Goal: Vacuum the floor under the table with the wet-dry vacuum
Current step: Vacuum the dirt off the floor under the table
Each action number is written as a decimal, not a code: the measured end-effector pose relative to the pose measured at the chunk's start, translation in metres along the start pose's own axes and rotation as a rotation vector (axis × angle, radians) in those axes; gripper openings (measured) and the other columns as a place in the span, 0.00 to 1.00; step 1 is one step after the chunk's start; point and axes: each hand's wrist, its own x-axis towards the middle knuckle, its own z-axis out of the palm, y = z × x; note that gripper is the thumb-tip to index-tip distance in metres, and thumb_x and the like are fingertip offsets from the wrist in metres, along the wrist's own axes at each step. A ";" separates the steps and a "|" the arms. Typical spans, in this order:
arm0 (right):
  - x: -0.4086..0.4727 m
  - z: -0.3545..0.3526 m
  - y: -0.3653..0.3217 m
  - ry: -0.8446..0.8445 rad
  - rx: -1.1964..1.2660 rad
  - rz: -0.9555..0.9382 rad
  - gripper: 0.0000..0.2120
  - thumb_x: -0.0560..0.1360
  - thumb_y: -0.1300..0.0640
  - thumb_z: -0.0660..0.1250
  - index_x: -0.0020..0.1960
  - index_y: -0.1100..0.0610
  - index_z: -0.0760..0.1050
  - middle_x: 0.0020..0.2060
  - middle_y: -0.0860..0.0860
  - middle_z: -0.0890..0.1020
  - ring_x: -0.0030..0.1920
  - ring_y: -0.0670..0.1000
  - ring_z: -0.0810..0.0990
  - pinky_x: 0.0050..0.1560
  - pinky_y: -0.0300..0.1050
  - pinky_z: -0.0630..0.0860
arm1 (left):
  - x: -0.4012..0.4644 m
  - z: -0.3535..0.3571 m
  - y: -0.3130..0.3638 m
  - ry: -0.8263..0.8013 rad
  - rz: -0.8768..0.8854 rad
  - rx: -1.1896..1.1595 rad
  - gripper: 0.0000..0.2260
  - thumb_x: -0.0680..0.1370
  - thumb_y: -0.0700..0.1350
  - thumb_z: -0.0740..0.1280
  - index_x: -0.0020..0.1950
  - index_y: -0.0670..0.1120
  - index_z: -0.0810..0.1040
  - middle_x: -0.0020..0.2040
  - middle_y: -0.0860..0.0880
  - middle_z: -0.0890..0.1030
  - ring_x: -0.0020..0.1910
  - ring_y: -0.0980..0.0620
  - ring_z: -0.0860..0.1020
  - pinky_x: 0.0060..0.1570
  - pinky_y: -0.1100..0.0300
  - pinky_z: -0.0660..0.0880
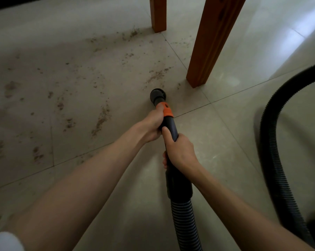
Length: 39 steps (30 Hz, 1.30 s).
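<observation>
I hold the vacuum wand (168, 124) with both hands, its long axis running from the lower middle of the frame up toward the centre, where the round black nozzle (158, 96) meets the tiled floor (225, 133). My left hand (151, 125) is the forward one — wrapped around the tube just behind the orange collar (166, 109) — and my right hand (179, 151) clamps the black tube lower down, nearer my body, thumb lying up along it. The ribbed hose (272, 142) trails off the wand's rear end and loops around the right side of the frame.

The dirt (102, 118) lies mostly up and to the left of the nozzle, scattered across the left half of the frame, with a smaller patch just above the nozzle beside the nearer table leg (212, 42). So the wand likely has to swing left and push forward, past that leg toward the farther leg (158, 14). Whether the nozzle sits flat on the tile or tilts slightly I can't quite tell — it's small and dark.
</observation>
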 end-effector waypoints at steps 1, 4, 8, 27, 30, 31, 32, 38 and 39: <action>0.001 -0.002 0.001 0.012 -0.003 0.002 0.18 0.79 0.41 0.58 0.46 0.57 0.68 0.32 0.56 0.77 0.22 0.49 0.74 0.23 0.39 0.73 | 0.001 0.003 -0.001 0.001 -0.003 0.008 0.14 0.82 0.54 0.54 0.49 0.45 0.72 0.35 0.48 0.70 0.33 0.53 0.69 0.34 0.61 0.68; 0.002 -0.008 0.003 0.044 -0.021 0.010 0.18 0.78 0.41 0.58 0.47 0.57 0.68 0.35 0.56 0.78 0.22 0.49 0.75 0.22 0.38 0.72 | -0.001 0.014 -0.002 -0.005 -0.013 0.030 0.17 0.83 0.55 0.53 0.44 0.44 0.71 0.35 0.48 0.70 0.33 0.53 0.69 0.35 0.61 0.69; 0.003 -0.014 0.005 0.062 -0.006 0.009 0.18 0.78 0.41 0.58 0.47 0.56 0.68 0.35 0.56 0.78 0.23 0.49 0.75 0.22 0.37 0.72 | 0.000 0.020 -0.002 -0.028 -0.016 0.032 0.17 0.82 0.55 0.53 0.48 0.43 0.71 0.36 0.47 0.71 0.34 0.53 0.70 0.36 0.61 0.69; 0.031 -0.019 -0.016 -0.117 0.173 0.003 0.20 0.79 0.43 0.60 0.44 0.60 0.69 0.28 0.56 0.74 0.23 0.52 0.74 0.28 0.45 0.75 | 0.023 0.018 0.020 0.018 0.029 0.039 0.24 0.82 0.56 0.51 0.69 0.40 0.65 0.45 0.47 0.74 0.42 0.53 0.74 0.38 0.61 0.71; 0.037 -0.022 -0.017 -0.098 0.178 0.005 0.19 0.79 0.42 0.59 0.44 0.60 0.69 0.28 0.56 0.74 0.24 0.53 0.74 0.29 0.45 0.75 | 0.030 0.025 0.023 0.015 0.021 0.063 0.23 0.82 0.57 0.50 0.65 0.40 0.68 0.43 0.46 0.74 0.40 0.52 0.74 0.36 0.60 0.71; 0.038 -0.024 -0.017 -0.093 0.180 0.007 0.19 0.79 0.42 0.59 0.44 0.59 0.69 0.29 0.56 0.75 0.25 0.53 0.74 0.29 0.45 0.75 | 0.032 0.027 0.024 0.012 0.021 0.064 0.21 0.82 0.56 0.51 0.60 0.40 0.70 0.42 0.47 0.73 0.38 0.52 0.73 0.35 0.60 0.71; 0.039 -0.026 -0.017 -0.086 0.182 0.007 0.19 0.79 0.42 0.59 0.44 0.59 0.69 0.29 0.56 0.75 0.25 0.52 0.74 0.29 0.44 0.75 | 0.034 0.030 0.024 0.010 0.023 0.068 0.20 0.82 0.56 0.51 0.54 0.40 0.71 0.40 0.47 0.73 0.37 0.53 0.72 0.35 0.61 0.71; 0.042 -0.039 -0.012 -0.031 0.203 0.003 0.18 0.79 0.42 0.59 0.46 0.59 0.69 0.28 0.56 0.75 0.24 0.51 0.75 0.27 0.43 0.76 | 0.043 0.046 0.022 -0.041 0.036 0.100 0.18 0.83 0.55 0.52 0.58 0.43 0.72 0.36 0.49 0.72 0.33 0.54 0.72 0.32 0.61 0.70; 0.043 -0.041 -0.012 -0.020 0.204 0.002 0.18 0.79 0.42 0.59 0.46 0.59 0.70 0.28 0.55 0.75 0.23 0.51 0.75 0.27 0.42 0.75 | 0.044 0.049 0.022 -0.054 0.035 0.110 0.18 0.83 0.55 0.52 0.60 0.43 0.71 0.37 0.49 0.73 0.33 0.54 0.72 0.32 0.61 0.70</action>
